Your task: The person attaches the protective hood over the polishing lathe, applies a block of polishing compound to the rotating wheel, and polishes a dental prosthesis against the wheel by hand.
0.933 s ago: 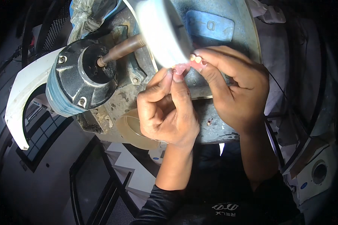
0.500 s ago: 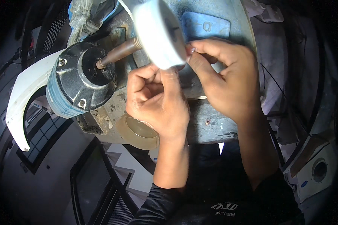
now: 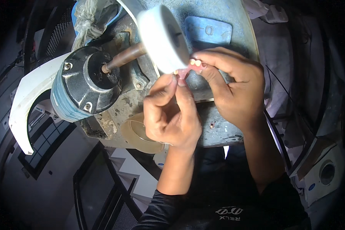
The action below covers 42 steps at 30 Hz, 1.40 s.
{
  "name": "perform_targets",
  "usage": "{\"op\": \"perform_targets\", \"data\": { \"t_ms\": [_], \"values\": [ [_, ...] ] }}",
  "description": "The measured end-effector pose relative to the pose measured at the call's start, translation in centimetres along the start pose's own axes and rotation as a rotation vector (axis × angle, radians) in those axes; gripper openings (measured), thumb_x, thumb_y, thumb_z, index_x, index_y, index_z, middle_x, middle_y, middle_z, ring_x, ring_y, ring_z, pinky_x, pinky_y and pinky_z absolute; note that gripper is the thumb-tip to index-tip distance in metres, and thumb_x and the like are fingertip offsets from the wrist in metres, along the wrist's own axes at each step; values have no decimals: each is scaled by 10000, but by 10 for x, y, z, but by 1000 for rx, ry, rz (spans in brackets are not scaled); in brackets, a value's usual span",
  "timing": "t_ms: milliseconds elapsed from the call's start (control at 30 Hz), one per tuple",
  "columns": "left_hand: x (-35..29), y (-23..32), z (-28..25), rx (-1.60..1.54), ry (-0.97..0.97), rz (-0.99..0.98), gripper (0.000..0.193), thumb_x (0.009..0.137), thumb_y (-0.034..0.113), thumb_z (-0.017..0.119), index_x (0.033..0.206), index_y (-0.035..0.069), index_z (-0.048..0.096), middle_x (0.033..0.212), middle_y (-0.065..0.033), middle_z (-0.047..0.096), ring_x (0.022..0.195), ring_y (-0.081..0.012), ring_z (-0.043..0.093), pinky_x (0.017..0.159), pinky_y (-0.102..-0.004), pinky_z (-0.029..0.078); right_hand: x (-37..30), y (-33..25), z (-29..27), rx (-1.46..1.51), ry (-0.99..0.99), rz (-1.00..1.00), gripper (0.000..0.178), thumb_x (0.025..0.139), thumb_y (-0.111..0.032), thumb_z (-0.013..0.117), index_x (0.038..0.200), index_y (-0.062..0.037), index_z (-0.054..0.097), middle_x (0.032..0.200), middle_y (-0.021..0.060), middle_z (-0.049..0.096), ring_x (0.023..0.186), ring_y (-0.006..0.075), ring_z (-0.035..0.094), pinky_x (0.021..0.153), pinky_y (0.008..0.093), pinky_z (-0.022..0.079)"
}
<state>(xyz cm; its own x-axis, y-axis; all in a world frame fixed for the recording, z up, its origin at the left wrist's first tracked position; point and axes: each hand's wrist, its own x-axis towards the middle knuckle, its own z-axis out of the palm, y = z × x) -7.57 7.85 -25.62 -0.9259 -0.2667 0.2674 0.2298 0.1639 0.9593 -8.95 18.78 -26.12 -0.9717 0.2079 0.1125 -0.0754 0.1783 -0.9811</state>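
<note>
Between my two hands is a small pink partial denture [image 3: 184, 73] with a few ivory-coloured teeth. My left hand [image 3: 173, 111] pinches its left end between thumb and forefinger. At the other end, the thumb and forefinger of my right hand [image 3: 235, 82] grip the pink base beside two teeth. The denture sits right at the lower edge of a white polishing wheel [image 3: 161, 40], blurred as if spinning; whether they touch I cannot tell. A brown metal shaft [image 3: 125, 56] joins the wheel to a black motor housing [image 3: 89, 76] on the left.
A blue tray [image 3: 209, 30] lies behind my right hand inside a pale blue basin [image 3: 239, 13]. A round tan dish [image 3: 138, 134] stands left of my left wrist, on the worn bench [image 3: 218, 134]. A knotted plastic bag [image 3: 87, 19] is at the upper left.
The denture has come into clearer view below the wheel, its teeth now showing. My left hand has shifted right and slightly down, and my right hand has turned a little.
</note>
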Motion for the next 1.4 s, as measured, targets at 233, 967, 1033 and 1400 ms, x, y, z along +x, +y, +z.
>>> {"op": "perform_targets", "data": {
  "t_ms": [233, 967, 1033, 1400],
  "values": [
    [-1, -8, 1, 12, 8, 17, 67, 865, -135, 584, 904, -101, 542, 1005, -246, 642, 920, -230, 666, 841, -351, 562, 6, 2, 1, -37, -31, 38, 116, 835, 45, 636, 942, 66, 676, 867, 139, 702, 796, 174, 681, 730, 267, 522],
    [1, -2, 3, -67, 54, -32, 95, 871, -120, 593, 906, -70, 521, 990, -229, 650, 852, -192, 673, 745, -285, 570, 1, 2, 0, 116, -31, -5, 124, 832, 53, 653, 953, 63, 673, 871, 139, 694, 790, 169, 669, 728, 259, 515],
    [5, -2, 1, -35, 67, -55, 94, 871, -118, 594, 910, -68, 525, 969, -219, 657, 823, -181, 675, 727, -272, 567, 1, 4, 2, 96, -34, -36, 120, 833, 41, 660, 950, 60, 675, 853, 135, 692, 786, 172, 671, 714, 263, 511],
    [30, 0, -4, 125, -39, -243, 77, 873, -71, 607, 880, -25, 546, 718, -49, 617, 628, -31, 554, 559, -161, 421, 10, -2, 5, -93, -29, 64, 69, 813, -33, 630, 830, 10, 681, 741, 151, 674, 623, 227, 670, 575, 306, 510]
  ]
}}
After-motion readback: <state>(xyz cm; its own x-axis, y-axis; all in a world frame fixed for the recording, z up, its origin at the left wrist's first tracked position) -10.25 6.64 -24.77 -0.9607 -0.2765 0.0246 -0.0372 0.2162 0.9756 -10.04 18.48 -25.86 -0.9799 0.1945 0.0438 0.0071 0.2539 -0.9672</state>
